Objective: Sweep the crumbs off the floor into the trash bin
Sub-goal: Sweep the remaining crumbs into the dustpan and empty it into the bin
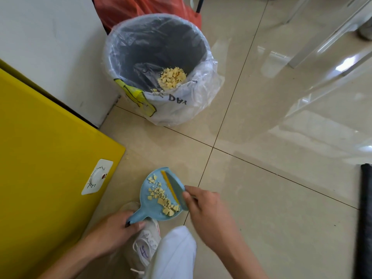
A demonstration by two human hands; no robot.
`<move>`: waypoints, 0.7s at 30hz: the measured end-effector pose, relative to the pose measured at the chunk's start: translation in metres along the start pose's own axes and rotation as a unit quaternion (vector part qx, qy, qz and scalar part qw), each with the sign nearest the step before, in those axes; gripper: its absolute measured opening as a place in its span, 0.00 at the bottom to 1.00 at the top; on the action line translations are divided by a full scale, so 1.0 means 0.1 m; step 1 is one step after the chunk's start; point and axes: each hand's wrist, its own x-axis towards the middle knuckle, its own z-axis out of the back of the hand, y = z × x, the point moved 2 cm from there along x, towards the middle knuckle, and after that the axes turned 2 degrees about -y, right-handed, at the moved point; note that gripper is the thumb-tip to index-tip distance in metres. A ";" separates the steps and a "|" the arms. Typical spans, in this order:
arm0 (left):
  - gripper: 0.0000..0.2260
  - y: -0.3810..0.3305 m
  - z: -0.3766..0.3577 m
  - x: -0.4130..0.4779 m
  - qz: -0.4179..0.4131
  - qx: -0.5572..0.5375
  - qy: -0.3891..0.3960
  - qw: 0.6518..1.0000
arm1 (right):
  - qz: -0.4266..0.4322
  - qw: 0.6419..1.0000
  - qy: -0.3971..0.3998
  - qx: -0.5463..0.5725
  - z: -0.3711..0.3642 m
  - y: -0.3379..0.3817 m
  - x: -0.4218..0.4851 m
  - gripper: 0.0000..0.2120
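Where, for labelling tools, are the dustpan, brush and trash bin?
dustpan (pixel 140 215): head view, on its handle neck.
brush (pixel 176 185): head view, on its blue back.
trash bin (pixel 161 41): head view, dark inner wall.

Our forearms reach in from near — left hand (pixel 118 225) curled round the dustpan handle (pixel 138 215), right hand (pixel 203 212) pinching the brush (pixel 178 188).

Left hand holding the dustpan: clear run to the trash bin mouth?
Probably yes. Left hand grips the dustpan handle; only floor shows between it and the open trash bin. Right hand holds the brush.
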 end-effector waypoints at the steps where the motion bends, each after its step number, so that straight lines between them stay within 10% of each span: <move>1: 0.11 0.03 0.02 -0.02 0.004 -0.016 0.004 1.000 | -0.002 0.999 -0.027 0.023 0.11 -0.02 0.00 0.12; 11: 0.09 0.17 0.12 -0.49 0.014 -0.169 -0.043 0.985 | -0.096 0.927 -0.126 0.340 0.42 -0.43 0.63 0.12; 17: 0.15 0.04 0.27 -0.64 0.033 -0.185 -0.092 0.978 | -0.139 0.928 0.056 0.341 -0.65 -0.12 0.83 0.10; 21: 0.07 0.00 0.33 -0.63 0.031 -0.218 -0.086 0.972 | -0.168 0.909 0.118 0.364 -1.09 0.08 0.98 0.26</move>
